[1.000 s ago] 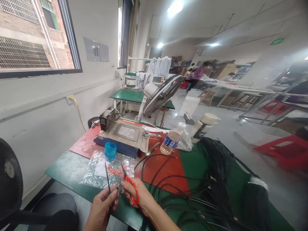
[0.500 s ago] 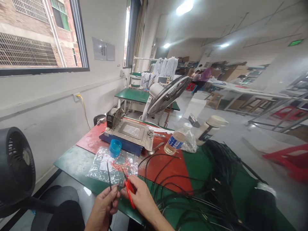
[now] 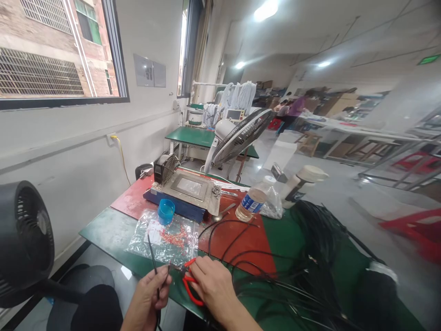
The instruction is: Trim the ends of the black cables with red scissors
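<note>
My left hand (image 3: 149, 294) pinches a thin black cable (image 3: 152, 255) whose end sticks up from my fingers, at the near edge of the table. My right hand (image 3: 214, 286) rests on the green table top (image 3: 103, 230) with red-handled scissors (image 3: 190, 284) under its fingers; the blades lie low, pointing left toward my left hand. A clear plastic bag (image 3: 165, 236) with small red pieces lies just beyond both hands. A big tangle of black cables (image 3: 310, 271) spreads to the right of my right hand.
A blue cap (image 3: 166, 211) sits by a flat metal machine (image 3: 188, 193) with a small fan. A water bottle (image 3: 250, 202), a white-capped bottle (image 3: 299, 181), a standing fan (image 3: 237, 138) and a black fan (image 3: 20, 239) at the left surround the table. People work far off.
My right hand has lowered the scissors from upright to flat on the table. The left hand keeps its pinch on the cable. The view has shifted slightly.
</note>
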### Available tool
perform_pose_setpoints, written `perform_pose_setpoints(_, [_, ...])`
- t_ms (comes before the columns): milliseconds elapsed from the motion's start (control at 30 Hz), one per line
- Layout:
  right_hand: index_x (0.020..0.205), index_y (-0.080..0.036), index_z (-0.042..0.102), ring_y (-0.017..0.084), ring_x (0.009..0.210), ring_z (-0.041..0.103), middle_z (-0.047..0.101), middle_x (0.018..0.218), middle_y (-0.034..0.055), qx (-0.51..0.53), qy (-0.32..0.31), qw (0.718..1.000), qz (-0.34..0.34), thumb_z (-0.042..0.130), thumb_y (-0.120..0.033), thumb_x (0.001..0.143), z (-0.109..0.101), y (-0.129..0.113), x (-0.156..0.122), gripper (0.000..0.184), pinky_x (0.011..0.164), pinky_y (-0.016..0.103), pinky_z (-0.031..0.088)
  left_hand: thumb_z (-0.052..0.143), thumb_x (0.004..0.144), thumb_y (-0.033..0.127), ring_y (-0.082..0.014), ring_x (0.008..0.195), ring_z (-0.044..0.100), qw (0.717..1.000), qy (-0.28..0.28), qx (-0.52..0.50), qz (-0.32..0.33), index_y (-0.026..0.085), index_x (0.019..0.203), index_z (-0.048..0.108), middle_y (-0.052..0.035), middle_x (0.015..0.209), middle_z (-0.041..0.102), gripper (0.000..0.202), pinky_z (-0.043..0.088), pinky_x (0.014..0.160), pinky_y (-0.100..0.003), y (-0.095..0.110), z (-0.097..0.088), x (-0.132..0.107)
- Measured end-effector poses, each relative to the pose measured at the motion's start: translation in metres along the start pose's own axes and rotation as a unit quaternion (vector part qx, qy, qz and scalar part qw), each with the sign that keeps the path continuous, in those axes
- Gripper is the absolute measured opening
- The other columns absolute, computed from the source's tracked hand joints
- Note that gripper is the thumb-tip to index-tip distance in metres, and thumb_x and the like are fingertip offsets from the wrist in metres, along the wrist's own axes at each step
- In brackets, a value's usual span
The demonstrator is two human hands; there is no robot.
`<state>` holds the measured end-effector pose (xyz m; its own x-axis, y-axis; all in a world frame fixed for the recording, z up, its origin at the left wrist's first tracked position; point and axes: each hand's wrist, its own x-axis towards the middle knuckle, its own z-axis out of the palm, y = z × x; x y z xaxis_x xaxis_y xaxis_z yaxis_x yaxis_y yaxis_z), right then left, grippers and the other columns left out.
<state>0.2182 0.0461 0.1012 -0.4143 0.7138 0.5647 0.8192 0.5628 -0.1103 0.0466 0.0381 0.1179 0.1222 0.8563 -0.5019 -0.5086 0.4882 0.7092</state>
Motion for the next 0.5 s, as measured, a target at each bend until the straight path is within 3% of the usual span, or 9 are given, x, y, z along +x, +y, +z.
perform_pose_setpoints(133, [0.068,-0.017,0.052,0.013,0.057,0.038,0.051,0.062,0.0004,0.04,0.013,0.999,-0.001,0.033,-0.022,0.094,0.007,-0.001,-0.007,0.033,0.054,0.028,0.019,0.071,0.065,0.037,-0.0022,0.045,0.022,1.0,-0.01,-0.008,-0.005,0.012,0.062,0.063,0.0035,0.054,0.043,0.027,0.015,0.04,-0.018,-0.003,-0.003,0.002])
perform_pose_setpoints(233, [0.061,-0.016,0.051,0.01,0.054,0.038,0.048,0.06,-0.0011,0.202,-0.048,0.973,0.104,0.044,-0.034,0.09,0.01,-0.001,-0.004,0.035,0.051,0.025,0.022,0.071,0.066,0.034,-0.0019,0.046,0.026,1.0,0.003,-0.006,0.005,0.012,0.07,0.065,0.0011,0.063,0.05,0.022,0.016,0.04,-0.017,-0.006,-0.006,0.005])
perform_pose_setpoints(300, [0.06,-0.016,0.052,0.008,0.053,0.039,0.045,0.058,-0.0028,0.352,-0.104,0.905,0.214,0.051,-0.045,0.085,0.011,-0.002,0.002,0.038,0.05,0.022,0.024,0.072,0.065,0.033,-0.002,0.047,0.029,1.0,0.004,0.006,0.008,0.013,0.076,0.067,0.0003,0.063,0.052,0.023,0.017,0.041,-0.017,-0.007,-0.006,0.007])
perform_pose_setpoints(433, [0.069,-0.016,0.054,0.005,0.039,0.033,0.038,0.051,-0.007,0.581,-0.159,0.693,0.396,0.051,-0.064,0.075,0.011,-0.008,0.017,0.048,0.04,0.02,0.025,0.075,0.061,0.034,-0.0025,0.045,0.031,0.999,-0.02,0.046,-0.003,0.016,0.081,0.071,0.0044,0.051,0.048,0.027,0.024,0.041,-0.015,-0.01,-0.005,0.005])
perform_pose_setpoints(500, [0.067,-0.016,0.053,0.005,0.038,0.033,0.04,0.051,-0.0075,0.631,-0.154,0.619,0.443,0.06,-0.065,0.066,0.012,-0.014,0.02,0.05,0.038,0.019,0.025,0.079,0.056,0.034,-0.0037,0.046,0.038,0.996,-0.024,0.078,-0.02,0.021,0.083,0.073,0.0032,0.053,0.056,0.031,0.034,0.044,-0.016,-0.013,-0.013,0.002])
